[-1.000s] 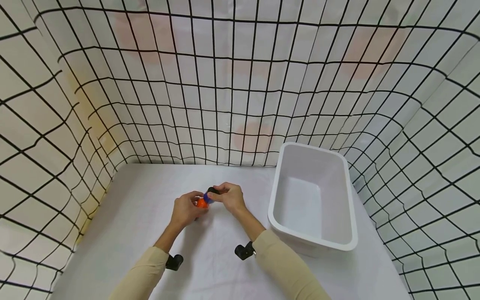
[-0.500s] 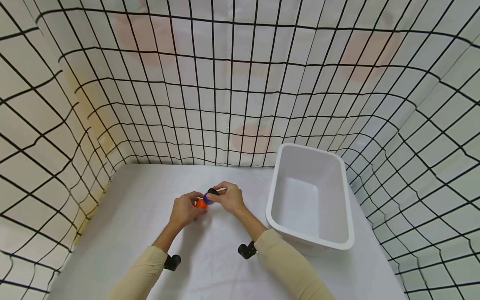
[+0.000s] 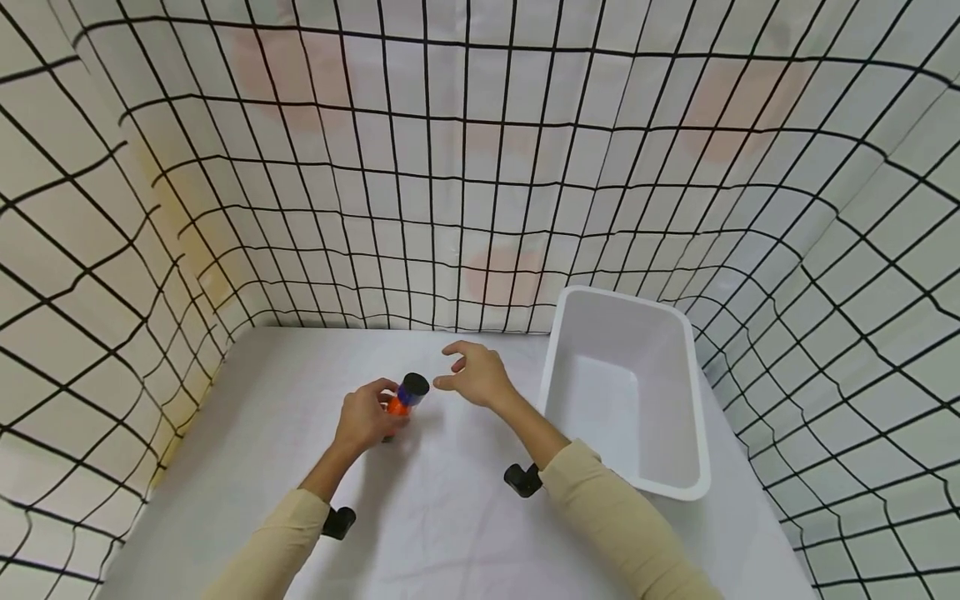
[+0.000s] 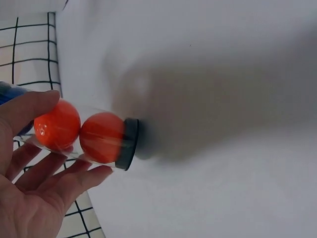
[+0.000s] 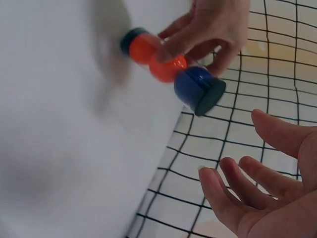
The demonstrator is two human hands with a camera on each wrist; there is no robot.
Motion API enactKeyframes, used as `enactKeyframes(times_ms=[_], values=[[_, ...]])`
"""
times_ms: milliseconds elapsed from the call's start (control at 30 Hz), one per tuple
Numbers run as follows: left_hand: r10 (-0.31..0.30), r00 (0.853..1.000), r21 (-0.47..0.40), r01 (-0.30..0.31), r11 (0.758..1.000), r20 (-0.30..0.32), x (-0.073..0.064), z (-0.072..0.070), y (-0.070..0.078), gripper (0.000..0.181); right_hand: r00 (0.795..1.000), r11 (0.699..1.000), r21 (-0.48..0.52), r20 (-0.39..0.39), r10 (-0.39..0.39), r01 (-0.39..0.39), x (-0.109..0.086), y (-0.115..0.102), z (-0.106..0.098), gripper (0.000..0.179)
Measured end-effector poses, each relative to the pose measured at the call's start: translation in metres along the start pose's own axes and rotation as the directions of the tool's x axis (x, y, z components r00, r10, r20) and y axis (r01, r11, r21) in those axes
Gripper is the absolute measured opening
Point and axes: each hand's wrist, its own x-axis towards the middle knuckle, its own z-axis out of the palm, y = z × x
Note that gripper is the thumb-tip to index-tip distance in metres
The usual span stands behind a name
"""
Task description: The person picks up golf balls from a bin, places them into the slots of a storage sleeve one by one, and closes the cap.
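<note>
My left hand (image 3: 363, 417) grips a clear tube (image 3: 406, 397) with a dark cap at each end. Inside are two orange balls (image 4: 101, 137) and a blue ball (image 5: 191, 88) at the upper end. The tube is held tilted above the table; its upper dark cap (image 3: 416, 384) faces my right hand. Thumb and fingers wrap the tube's sides in the left wrist view, with the lower cap (image 4: 129, 144) beyond them. To the right of the tube, my right hand (image 3: 482, 377) is apart from it, fingers spread loosely with nothing between them.
On the right stands a deep white plastic bin (image 3: 701, 417) with nothing visible in it. Black wire mesh (image 3: 465, 179) encloses the back and both sides of the white-covered table (image 3: 450, 500). A small black device (image 3: 523, 481) sits at my right wrist.
My right hand has let go of the tube's upper cap and drawn back to the right. That cap is now in full view. The left hand keeps its hold, shifted slightly left.
</note>
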Motion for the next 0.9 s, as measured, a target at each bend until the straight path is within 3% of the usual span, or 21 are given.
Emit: enactKeyframes(times_ms=[467, 667, 900], values=[[0.013, 0.999, 0.083, -0.011, 0.996, -0.032, 0.017, -0.005, 0.023, 0.043, 0.993, 0.992, -0.101, -0.081, -0.083, 0.075, -0.025, 0.02, -0.079, 0.041], [0.026, 0.999, 0.079, -0.022, 0.997, -0.047, 0.024, 0.003, 0.034, 0.042, 0.983, 0.988, -0.137, -0.158, -0.093, 0.072, -0.038, 0.038, -0.106, 0.036], [0.0, 0.998, 0.075, 0.004, 0.997, -0.061, 0.032, 0.015, 0.04, 0.042, 0.968, 0.982, -0.176, -0.231, -0.101, 0.06, -0.052, 0.066, -0.13, 0.038]])
